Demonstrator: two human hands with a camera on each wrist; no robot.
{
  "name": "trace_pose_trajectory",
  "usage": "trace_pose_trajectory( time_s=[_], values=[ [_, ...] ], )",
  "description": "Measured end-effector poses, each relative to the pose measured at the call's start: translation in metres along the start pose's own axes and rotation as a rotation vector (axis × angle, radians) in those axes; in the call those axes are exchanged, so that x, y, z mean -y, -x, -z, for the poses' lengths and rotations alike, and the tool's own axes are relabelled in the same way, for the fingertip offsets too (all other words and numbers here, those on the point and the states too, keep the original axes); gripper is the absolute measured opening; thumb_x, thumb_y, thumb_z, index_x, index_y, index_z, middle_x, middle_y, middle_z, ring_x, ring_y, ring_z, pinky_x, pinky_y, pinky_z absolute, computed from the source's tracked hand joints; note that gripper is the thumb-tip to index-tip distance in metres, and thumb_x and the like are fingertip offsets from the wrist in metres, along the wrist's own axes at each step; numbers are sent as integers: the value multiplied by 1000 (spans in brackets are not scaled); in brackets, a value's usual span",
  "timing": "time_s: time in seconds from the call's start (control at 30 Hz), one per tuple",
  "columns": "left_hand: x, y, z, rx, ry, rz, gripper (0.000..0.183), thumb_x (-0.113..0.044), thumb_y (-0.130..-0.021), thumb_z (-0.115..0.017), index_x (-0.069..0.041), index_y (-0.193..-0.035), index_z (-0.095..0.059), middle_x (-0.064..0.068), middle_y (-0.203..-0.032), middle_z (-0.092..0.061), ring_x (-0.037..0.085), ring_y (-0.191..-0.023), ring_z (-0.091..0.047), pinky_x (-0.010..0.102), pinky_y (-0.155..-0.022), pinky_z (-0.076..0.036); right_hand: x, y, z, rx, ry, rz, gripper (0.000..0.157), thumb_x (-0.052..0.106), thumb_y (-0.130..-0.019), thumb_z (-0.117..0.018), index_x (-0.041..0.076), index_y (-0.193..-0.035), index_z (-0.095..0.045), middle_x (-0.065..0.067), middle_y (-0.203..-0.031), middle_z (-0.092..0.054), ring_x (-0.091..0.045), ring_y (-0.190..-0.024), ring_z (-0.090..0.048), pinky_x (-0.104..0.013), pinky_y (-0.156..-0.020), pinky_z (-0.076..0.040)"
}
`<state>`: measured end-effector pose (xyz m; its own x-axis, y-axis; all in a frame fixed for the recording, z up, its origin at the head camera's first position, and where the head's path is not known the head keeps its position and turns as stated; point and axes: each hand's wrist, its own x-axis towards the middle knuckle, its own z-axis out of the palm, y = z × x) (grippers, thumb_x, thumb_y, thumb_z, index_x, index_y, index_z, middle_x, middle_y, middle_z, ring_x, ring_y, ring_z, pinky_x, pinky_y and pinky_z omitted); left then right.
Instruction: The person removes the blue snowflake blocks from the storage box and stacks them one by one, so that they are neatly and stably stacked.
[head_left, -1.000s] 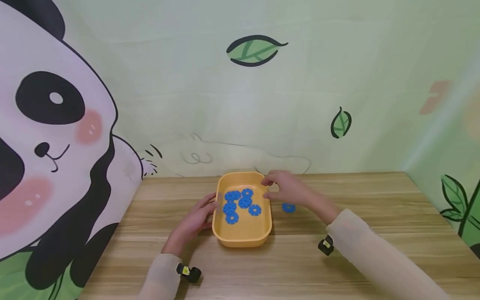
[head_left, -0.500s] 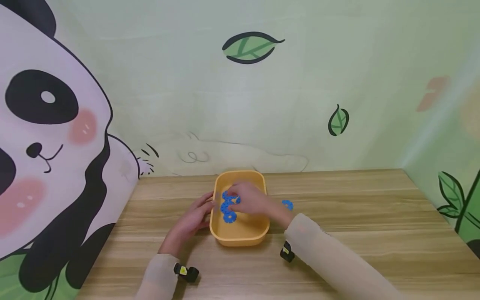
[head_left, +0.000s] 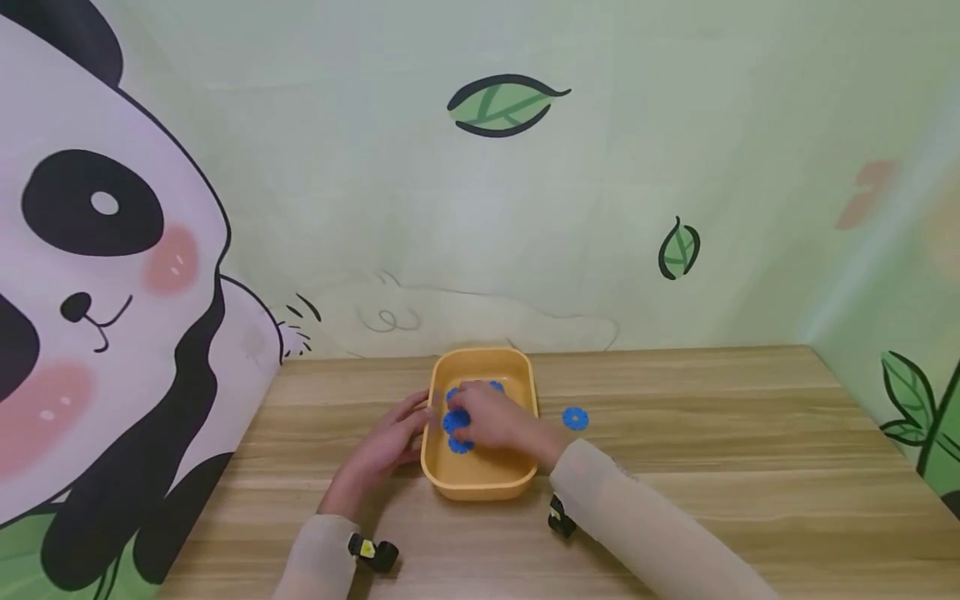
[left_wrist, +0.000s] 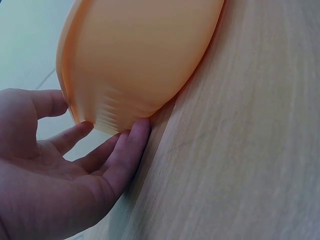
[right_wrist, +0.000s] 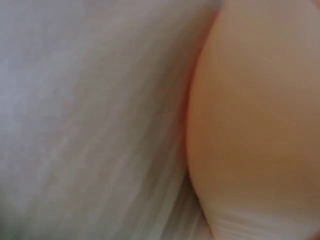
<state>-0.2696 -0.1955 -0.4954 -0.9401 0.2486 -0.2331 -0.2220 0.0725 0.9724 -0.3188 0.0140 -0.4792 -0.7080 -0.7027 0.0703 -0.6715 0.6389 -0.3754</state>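
Observation:
In the head view a yellow-orange plastic tray (head_left: 480, 493) stands on the table with several blue notched snowflake discs (head_left: 455, 422) in its left half. My right hand (head_left: 491, 414) reaches down into the tray, thumb and fingertips at the discs; whether they pinch one is hidden. My left hand (head_left: 386, 442) is at the tray's left side. Close up in the left wrist view, its fingertips (left_wrist: 142, 125) touch the ribbed outer wall and rim of the tray (left_wrist: 140, 55). One more blue disc (head_left: 575, 418) lies on the table right of the tray.
The wooden table (head_left: 712, 467) meets a printed cloth backdrop (head_left: 375, 167) just behind the tray. A panda is printed at the left. In the right wrist view, a pale sleeve (right_wrist: 90, 125) and the blurred tray wall (right_wrist: 255, 115) fill the picture.
My right hand has moved left from the tray's right rim, down into the tray, onto the discs at its left side. My left hand stays at the tray's side.

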Motion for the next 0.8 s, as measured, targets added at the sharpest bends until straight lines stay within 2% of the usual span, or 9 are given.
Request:
trace_pose_trajectory(
  time_s=[0.17,0.43,0.8],
  values=[
    [0,1,0,-8,5,6,57,-28,-113,-50,-14,-166,-33,22,-160,-47,39,-140,-54,47,-99,-58,3,2,-4,-1,52,-1,33,25,-97,-80,7,-123,-75,-14,-136,-65,-27,-128,-59,-38,-114,-46],
    [-1,2,-3,0,10,6,55,-25,-114,-48,-13,-165,-34,23,-160,-46,40,-139,-55,50,-102,-57,3,4,-4,-17,35,-11,29,23,-97,-80,6,-120,-76,-12,-132,-66,-27,-125,-59,-40,-112,-47],
    [-1,3,-2,-10,20,8,55,-25,-113,-49,-14,-165,-35,22,-157,-49,39,-141,-53,51,-103,-57,3,4,-5,-21,39,-31,37,26,-94,-82,6,-124,-75,-10,-124,-64,-25,-116,-58,-38,-107,-49]
  ],
)
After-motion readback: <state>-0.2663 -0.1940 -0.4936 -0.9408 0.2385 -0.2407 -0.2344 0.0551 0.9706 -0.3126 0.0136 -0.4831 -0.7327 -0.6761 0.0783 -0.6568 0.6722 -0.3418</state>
